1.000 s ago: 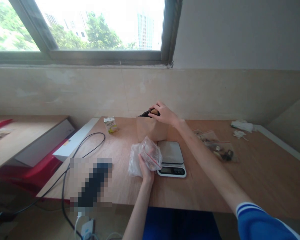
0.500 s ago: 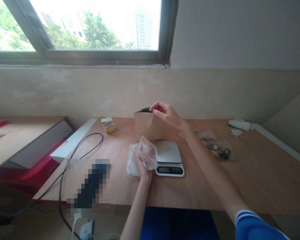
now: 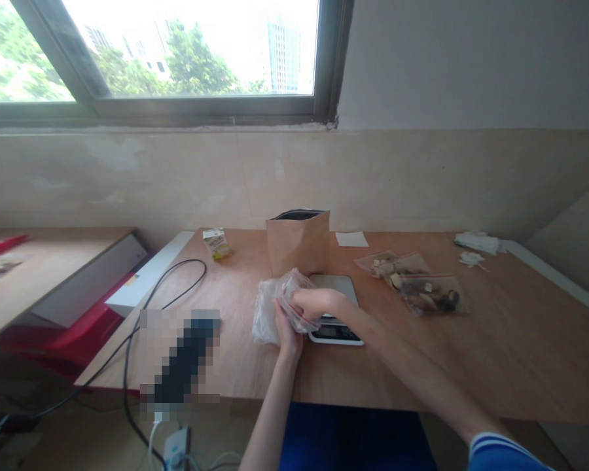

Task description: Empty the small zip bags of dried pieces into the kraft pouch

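Observation:
My left hand (image 3: 287, 337) is wrapped round a clear zip-lock bag (image 3: 294, 284), holding it up beside the scale. Inside the bag's mouth are the fingertips of my right hand (image 3: 324, 302), bent together; whatever they pinch is hidden by the plastic. A bundle of clear plastic bags (image 3: 266, 314) lies against my left hand. Under my right hand and wrist sits a white kitchen scale (image 3: 336, 333) with a metal plate, partly covered. Just behind stands a brown paper pouch (image 3: 299, 242), upright with its top gaping.
Several filled zip-lock bags (image 3: 429, 294) lie on the right, with a white card (image 3: 352, 239) behind. A small carton (image 3: 216, 244) stands at the back left. A pixelated dark object (image 3: 184, 363) and a black cable (image 3: 150, 297) lie left. White cloth (image 3: 478, 243) rests far right.
My right hand has come down from the paper pouch's top into the zip-lock bag's mouth. My left hand keeps its hold on the bag. The view has shifted slightly.

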Tool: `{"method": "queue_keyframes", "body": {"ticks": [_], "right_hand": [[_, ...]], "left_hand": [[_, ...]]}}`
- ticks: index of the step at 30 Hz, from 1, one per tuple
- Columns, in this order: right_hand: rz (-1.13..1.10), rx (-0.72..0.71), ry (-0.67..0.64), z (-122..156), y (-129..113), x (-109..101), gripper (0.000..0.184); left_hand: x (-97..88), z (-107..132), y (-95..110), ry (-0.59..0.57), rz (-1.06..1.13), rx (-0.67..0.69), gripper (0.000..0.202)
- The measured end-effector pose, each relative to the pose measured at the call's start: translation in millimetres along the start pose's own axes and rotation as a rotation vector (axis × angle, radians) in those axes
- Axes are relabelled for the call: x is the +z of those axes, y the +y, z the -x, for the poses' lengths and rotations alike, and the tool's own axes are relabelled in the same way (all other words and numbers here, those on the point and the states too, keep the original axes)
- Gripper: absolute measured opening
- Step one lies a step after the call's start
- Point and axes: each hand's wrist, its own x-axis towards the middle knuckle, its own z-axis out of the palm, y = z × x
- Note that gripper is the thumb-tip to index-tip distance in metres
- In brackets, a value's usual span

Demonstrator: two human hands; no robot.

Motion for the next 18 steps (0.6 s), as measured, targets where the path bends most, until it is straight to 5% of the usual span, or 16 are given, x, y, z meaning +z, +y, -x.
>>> {"method": "queue_keyframes", "body": {"ticks": [6, 10, 14, 16, 18], "right_hand": [[-0.115, -0.131, 0.227, 8, 19, -7, 0.011], [-0.374, -0.259, 0.758, 21, 34, -45, 0.007], [-0.394, -0.145, 1.315, 17, 55, -87, 0.009], [-0.327, -0.087, 1.403, 7, 68, -97, 0.009], [-0.262, -0.027, 1.354, -3, 79, -99, 0.01]], "left_hand": [[-2.0, -2, -2, 0.015, -0.015, 0.006, 0.043], [-3.9, 0, -1, -0.003, -0.085, -0.01, 0.05], [-3.8, 1, -1, -0.004, -0.083, -0.005, 0.05], [-3.9, 0, -2, 0.035, -0.06, 0.0, 0.046], [-4.7, -3, -3, 0.077, -0.043, -0.007, 0.042]]}}
